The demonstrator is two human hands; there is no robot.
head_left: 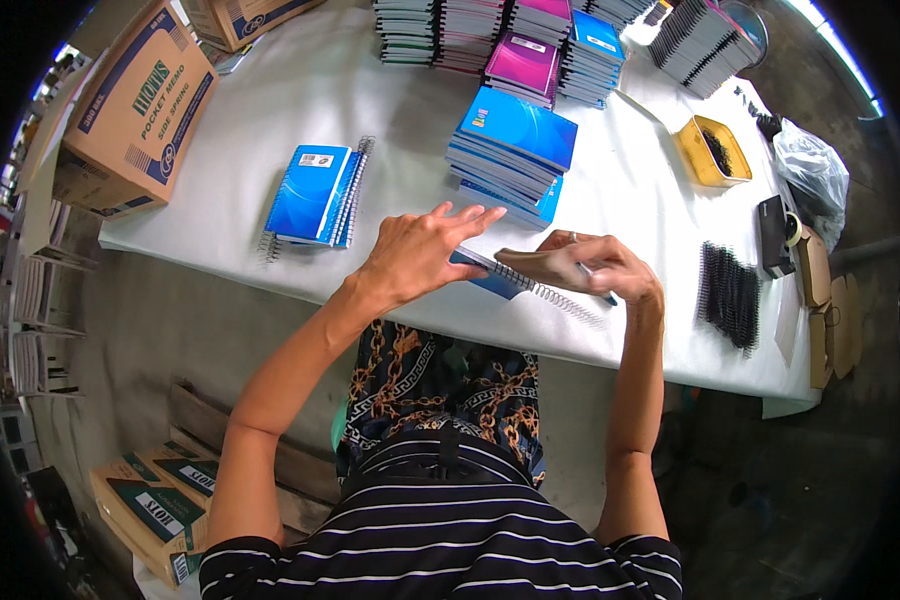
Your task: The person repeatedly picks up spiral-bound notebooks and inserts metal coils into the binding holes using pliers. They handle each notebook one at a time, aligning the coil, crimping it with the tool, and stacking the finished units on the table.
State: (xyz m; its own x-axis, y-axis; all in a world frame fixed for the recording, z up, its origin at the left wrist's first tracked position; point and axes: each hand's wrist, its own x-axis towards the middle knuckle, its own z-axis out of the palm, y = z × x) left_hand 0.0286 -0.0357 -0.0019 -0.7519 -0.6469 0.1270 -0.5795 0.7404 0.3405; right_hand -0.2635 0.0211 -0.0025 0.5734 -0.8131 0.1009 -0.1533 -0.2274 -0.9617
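A blue-covered notebook (497,284) lies at the table's front edge between my hands. A wire spiral (560,303) runs along its edge and sticks out past it to the right. My left hand (417,252) has its fingers spread, with the thumb touching the notebook's left end. Over the spiral, my right hand (602,268) is bent and smeared by motion; a ring shows on one finger. What its fingers grip, if anything, cannot be made out. Just behind stands a stack of blue notebooks (515,130). Blue spiral notebooks (315,195) lie to the left.
Stacks of magenta notebooks (523,62) and others line the far side. At right are a yellow tub (710,152) of dark bits, black spiral coils (728,298), a plastic bag (810,165) and a tape roll (793,230). A cardboard box (140,110) stands on the left.
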